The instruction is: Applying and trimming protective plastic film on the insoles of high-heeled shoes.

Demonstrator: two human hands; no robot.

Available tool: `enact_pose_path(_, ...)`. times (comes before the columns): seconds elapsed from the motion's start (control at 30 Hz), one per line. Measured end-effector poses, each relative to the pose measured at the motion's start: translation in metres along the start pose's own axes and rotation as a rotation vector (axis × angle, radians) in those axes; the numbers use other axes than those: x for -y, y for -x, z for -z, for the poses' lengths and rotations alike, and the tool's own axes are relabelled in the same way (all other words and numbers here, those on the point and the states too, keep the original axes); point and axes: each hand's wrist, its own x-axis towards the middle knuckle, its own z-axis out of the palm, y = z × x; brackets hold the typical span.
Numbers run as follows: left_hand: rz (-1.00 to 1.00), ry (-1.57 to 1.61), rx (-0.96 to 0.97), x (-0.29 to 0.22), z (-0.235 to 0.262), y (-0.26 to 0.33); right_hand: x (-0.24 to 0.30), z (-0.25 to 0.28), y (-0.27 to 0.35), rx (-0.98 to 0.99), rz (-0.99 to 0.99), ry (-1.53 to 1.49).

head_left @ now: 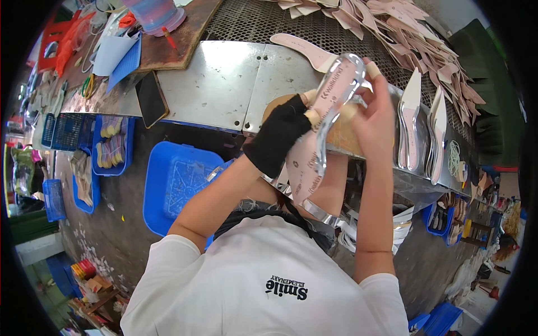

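White shirt [269, 280] fills the lower edge. Above it, the left hand [283, 131], in a black fingerless glove, is closed around a pink insole [322, 129] edged with silver trim, held above the metal table [224, 84]. The right hand [372, 112] pinches the insole's upper end with taped fingertips [373, 69]. Farther off, loose pink insoles [403, 28] lie heaped on mesh.

Dark phone [152, 98] screen-up, flat on metal bench [224, 84]
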Motion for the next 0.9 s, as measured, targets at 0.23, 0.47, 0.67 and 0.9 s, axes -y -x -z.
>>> enact_pose_path(0.23, 0.122, 0.224, 0.065, -0.003, 0.007, 0.008, -0.011, 0.021, -0.013, 0.033, 0.108, -0.008)
enact_pose_path(0.47, 0.228, -0.176, 0.199, 0.007, 0.035, 0.015, -0.024, 0.043, -0.026, -0.175, -0.055, -0.256)
enact_pose_path(0.67, -0.359, -0.844, -0.005, 0.003, 0.003, 0.011, -0.016, 0.008, -0.006, -0.033, 0.206, 0.450)
enact_pose_path(0.9, -0.126, -0.874, 0.014, -0.011, 0.000, 0.021, -0.018, 0.024, -0.035, -0.009, -0.262, 0.271)
